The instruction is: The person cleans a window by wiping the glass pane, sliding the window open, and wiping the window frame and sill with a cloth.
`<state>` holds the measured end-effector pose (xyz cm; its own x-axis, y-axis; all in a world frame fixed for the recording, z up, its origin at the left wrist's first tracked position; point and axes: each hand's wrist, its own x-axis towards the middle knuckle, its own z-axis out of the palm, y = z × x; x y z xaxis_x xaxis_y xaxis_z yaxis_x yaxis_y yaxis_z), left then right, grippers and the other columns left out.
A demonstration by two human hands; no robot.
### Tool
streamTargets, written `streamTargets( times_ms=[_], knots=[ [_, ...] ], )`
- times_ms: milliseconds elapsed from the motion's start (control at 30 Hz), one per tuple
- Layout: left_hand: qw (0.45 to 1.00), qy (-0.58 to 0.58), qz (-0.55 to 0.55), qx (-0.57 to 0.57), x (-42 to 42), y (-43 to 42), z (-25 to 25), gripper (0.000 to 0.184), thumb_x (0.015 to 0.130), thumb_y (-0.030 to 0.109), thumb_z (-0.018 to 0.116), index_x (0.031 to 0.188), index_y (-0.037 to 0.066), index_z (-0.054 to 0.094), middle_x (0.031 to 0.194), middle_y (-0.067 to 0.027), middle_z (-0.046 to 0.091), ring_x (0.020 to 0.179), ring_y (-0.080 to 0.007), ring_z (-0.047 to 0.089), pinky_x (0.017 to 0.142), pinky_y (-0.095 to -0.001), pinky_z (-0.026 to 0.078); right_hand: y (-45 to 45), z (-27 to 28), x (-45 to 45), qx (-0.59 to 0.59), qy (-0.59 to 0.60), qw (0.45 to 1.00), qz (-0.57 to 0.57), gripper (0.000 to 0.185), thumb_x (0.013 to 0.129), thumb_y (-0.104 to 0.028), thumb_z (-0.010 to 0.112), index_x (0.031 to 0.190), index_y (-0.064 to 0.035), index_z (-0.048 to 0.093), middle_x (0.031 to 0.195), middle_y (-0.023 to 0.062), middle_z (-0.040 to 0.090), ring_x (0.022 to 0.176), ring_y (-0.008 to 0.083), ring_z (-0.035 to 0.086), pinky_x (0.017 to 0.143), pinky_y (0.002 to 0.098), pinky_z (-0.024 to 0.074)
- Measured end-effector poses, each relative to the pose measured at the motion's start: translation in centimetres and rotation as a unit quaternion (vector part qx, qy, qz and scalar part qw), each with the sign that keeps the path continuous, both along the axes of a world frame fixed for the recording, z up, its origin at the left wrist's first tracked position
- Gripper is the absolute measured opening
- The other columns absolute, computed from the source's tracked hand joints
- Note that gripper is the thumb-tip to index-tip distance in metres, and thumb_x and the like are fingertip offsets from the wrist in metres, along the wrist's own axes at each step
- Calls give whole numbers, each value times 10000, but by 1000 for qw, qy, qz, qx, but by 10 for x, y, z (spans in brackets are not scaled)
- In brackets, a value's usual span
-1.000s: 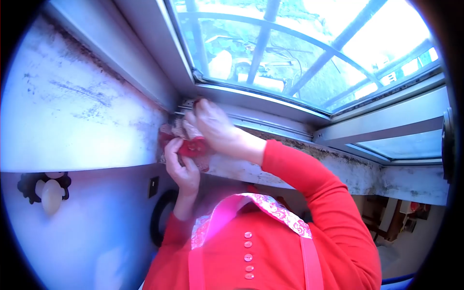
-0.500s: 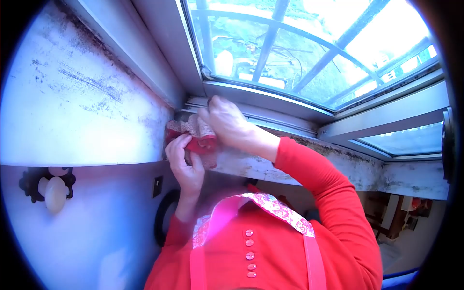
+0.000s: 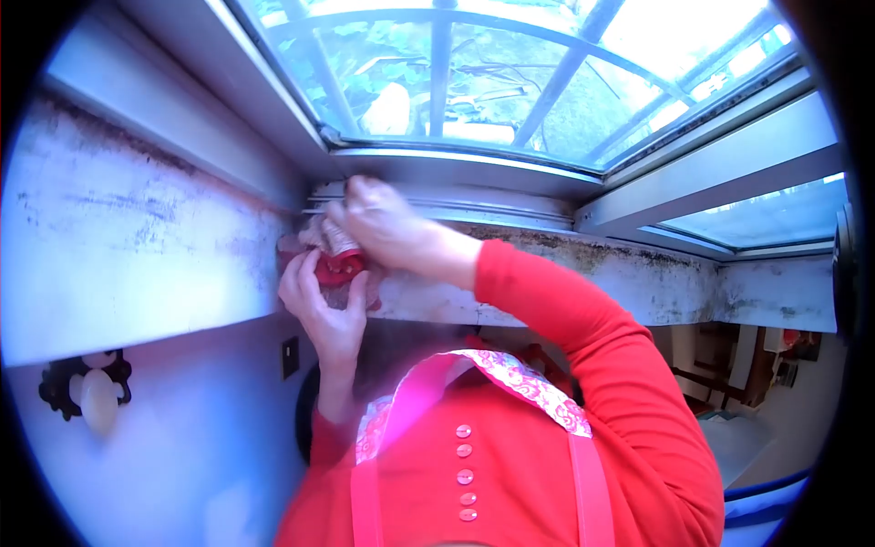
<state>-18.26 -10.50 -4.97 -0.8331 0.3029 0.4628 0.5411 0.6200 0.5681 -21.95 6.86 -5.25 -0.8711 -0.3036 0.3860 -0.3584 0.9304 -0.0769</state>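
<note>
A crumpled red and pale patterned cloth (image 3: 339, 266) is bunched on the sill at the left corner of the window. My left hand (image 3: 324, 310) holds its lower side, thumb and fingers curved around the red folds. Above it, my right hand (image 3: 381, 223) is closed against the upper part of the cloth, beside the window track (image 3: 483, 211). Its fingertips are partly hidden and slightly blurred. Dark stains mark the white sill (image 3: 547, 287) to the right of the hands.
The window (image 3: 456, 82) has bars outside the glass. On the left, the white wall panel (image 3: 137, 237) carries dark mould-like spots. A pale knob (image 3: 98, 401) on a dark plate sits below it. A smaller window pane (image 3: 756, 214) is at the right.
The view has shifted, so the window corner appears further left. Both hands remain at the cloth, whose folds have changed shape and bunched closer between them.
</note>
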Motion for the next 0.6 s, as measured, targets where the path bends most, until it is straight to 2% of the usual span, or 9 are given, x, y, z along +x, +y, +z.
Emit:
streamTargets(
  times_ms=[67, 100, 167, 267, 367, 467, 500, 533, 600],
  knots=[
    [1000, -8, 14, 1, 5, 2, 3, 724, 716, 222, 866, 1320, 26, 519, 1333, -186, 483, 1267, -377, 423, 1086, -488, 327, 15, 7, 12, -36, 15, 999, 17, 276, 685, -144, 676, 906, -5, 587, 804, 162, 614, 866, 326, 608, 727, 399, 524],
    [1000, -13, 22, -3, 7, 1, 6, 815, 678, 273, 888, 1357, 46, 499, 1378, -187, 451, 1294, -386, 394, 1099, -502, 312, 17, 11, 18, -29, -19, 999, -3, 264, 695, -142, 671, 900, -1, 585, 804, 165, 615, 851, 326, 610, 716, 407, 527],
    [1000, 3, -2, -16, 7, -6, 6, 838, 671, 319, 884, 1363, 57, 490, 1395, -210, 433, 1296, -410, 384, 1096, -514, 305, 23, 19, 30, -11, -83, 995, -46, 240, 715, -139, 661, 890, 6, 583, 803, 172, 616, 822, 325, 614, 692, 423, 534],
    [999, -4, -28, -21, 8, -4, 2, 889, 652, 380, 884, 1379, 71, 474, 1463, -237, 374, 1333, -444, 343, 1098, -555, 301, 47, 14, 54, 6, 0, 997, -79, 200, 744, -147, 678, 844, 0, 586, 749, 163, 619, 726, 348, 620, 660, 445, 539],
    [998, 10, -46, -37, 6, 7, 6, 921, 623, 391, 895, 1366, 50, 472, 1471, -243, 373, 1312, -473, 360, 1086, -589, 308, 50, 24, 48, -69, -58, 991, -102, 186, 780, -149, 683, 824, -1, 580, 734, 178, 631, 706, 376, 620, 666, 453, 528],
    [997, 50, -63, -13, -7, 11, -5, 956, 609, 382, 903, 1366, 18, 448, 1461, -238, 393, 1292, -470, 388, 1076, -584, 327, 41, 53, 47, -228, 3, 970, -85, 181, 817, -147, 677, 843, 6, 583, 760, 197, 648, 734, 387, 633, 667, 457, 512],
    [996, 58, -62, 2, -9, 14, 0, 985, 572, 345, 926, 1351, -3, 434, 1412, -240, 428, 1272, -454, 417, 1069, -554, 342, 38, 62, 49, -262, 9, 962, -75, 216, 823, -182, 692, 886, 3, 598, 778, 192, 654, 755, 384, 642, 664, 449, 505],
    [994, 19, -88, 58, -11, 19, 9, 957, 581, 309, 928, 1344, 1, 439, 1396, -228, 438, 1260, -422, 440, 1060, -527, 364, 31, 83, 55, -338, -52, 936, -84, 225, 772, -134, 671, 934, -9, 580, 857, 199, 633, 898, 397, 608, 793, 459, 481],
    [974, -63, -138, 168, -7, 32, 33, 906, 599, 235, 932, 1330, 8, 448, 1364, -206, 459, 1236, -357, 487, 1041, -473, 409, 22, 111, 61, -416, -52, 906, -63, 272, 768, -175, 704, 934, 0, 578, 869, 202, 632, 903, 396, 615, 797, 453, 486]
  ],
)
